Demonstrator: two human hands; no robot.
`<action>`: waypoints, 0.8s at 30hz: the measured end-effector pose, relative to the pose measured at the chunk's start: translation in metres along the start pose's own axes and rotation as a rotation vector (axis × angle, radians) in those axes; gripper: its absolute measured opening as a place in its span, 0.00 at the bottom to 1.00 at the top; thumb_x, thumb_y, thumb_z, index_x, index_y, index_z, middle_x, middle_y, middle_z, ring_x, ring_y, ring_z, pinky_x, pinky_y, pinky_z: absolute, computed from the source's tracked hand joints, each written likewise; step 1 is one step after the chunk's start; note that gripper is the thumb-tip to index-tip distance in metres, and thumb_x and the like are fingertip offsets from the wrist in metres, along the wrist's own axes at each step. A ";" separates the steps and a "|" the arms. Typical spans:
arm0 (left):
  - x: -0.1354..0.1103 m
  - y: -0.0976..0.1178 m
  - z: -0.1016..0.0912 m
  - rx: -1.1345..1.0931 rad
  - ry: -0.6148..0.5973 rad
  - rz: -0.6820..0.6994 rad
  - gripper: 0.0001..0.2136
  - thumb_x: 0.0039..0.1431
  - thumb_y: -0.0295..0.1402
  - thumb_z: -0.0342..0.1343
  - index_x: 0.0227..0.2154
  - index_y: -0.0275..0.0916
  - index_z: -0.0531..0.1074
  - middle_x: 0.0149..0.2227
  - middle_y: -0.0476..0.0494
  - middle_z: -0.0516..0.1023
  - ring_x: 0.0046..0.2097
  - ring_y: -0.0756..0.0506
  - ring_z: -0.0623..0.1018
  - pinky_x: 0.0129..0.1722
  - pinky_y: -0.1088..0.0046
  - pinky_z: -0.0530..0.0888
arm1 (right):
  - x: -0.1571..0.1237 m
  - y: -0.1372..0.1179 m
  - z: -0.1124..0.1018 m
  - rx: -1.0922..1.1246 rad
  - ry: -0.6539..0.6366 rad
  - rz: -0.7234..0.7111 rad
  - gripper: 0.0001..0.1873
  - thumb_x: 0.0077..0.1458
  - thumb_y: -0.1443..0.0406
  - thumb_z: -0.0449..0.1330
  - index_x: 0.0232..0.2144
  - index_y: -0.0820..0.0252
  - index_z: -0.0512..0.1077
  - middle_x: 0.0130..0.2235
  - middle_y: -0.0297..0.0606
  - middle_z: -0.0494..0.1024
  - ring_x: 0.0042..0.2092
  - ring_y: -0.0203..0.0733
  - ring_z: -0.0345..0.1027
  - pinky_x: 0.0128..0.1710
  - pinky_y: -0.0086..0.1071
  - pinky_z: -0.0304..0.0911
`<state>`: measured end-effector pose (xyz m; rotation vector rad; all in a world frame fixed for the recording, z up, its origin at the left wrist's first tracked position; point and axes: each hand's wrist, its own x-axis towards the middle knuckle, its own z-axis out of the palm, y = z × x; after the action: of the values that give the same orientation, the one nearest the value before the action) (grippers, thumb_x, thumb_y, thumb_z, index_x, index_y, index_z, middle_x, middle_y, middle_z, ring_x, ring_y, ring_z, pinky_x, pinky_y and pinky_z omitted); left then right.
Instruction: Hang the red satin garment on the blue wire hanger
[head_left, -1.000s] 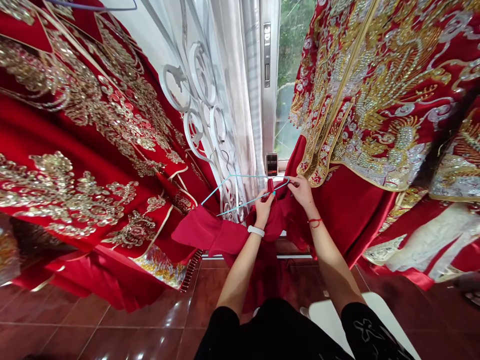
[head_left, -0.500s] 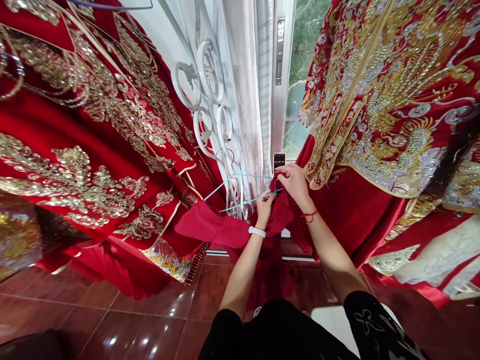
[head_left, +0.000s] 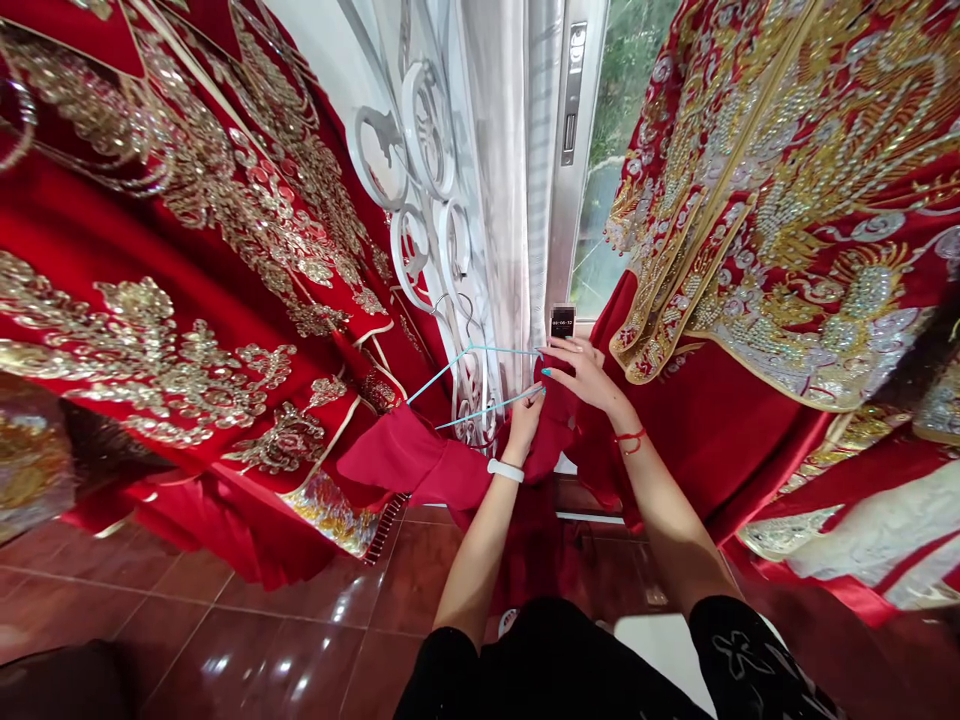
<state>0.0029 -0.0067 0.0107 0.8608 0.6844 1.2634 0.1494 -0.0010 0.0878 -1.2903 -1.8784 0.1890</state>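
Blue hanger (head_left: 439, 375), long axis left-to-right, hook (head_left: 471, 308) pointing away, left grip (head_left: 537, 390) pinching it, right grip (head_left: 545, 362) unclear

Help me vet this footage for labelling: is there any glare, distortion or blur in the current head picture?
Head view: white glare spots on the tiled floor; wide-angle stretch and tilt in the embroidered garment at right; left hand and right hand look fairly sharp, no obvious motion blur.
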 end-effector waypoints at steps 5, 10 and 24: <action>-0.019 0.008 -0.010 0.165 0.002 -0.005 0.15 0.62 0.41 0.59 0.46 0.40 0.80 0.55 0.41 0.81 0.61 0.38 0.75 0.66 0.57 0.67 | -0.002 -0.009 0.022 0.075 0.009 -0.025 0.18 0.63 0.63 0.54 0.53 0.58 0.74 0.53 0.47 0.79 0.55 0.53 0.71 0.58 0.50 0.64; -0.043 0.010 -0.033 0.309 -0.015 0.112 0.19 0.62 0.38 0.59 0.54 0.41 0.75 0.65 0.41 0.71 0.68 0.40 0.67 0.71 0.59 0.58 | -0.007 -0.016 0.033 -0.020 0.104 0.046 0.15 0.62 0.65 0.53 0.48 0.57 0.73 0.50 0.47 0.79 0.53 0.56 0.71 0.56 0.51 0.63; -0.154 0.042 -0.164 0.579 0.522 0.439 0.22 0.58 0.46 0.59 0.52 0.41 0.72 0.55 0.34 0.78 0.54 0.39 0.79 0.56 0.57 0.75 | -0.181 -0.054 0.111 0.157 0.549 0.386 0.23 0.60 0.62 0.51 0.57 0.52 0.70 0.55 0.50 0.71 0.57 0.55 0.69 0.55 0.53 0.69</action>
<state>-0.1843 -0.1264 -0.0423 1.2057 1.3753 1.7472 0.0574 -0.1411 -0.0530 -1.4116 -1.1262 0.1586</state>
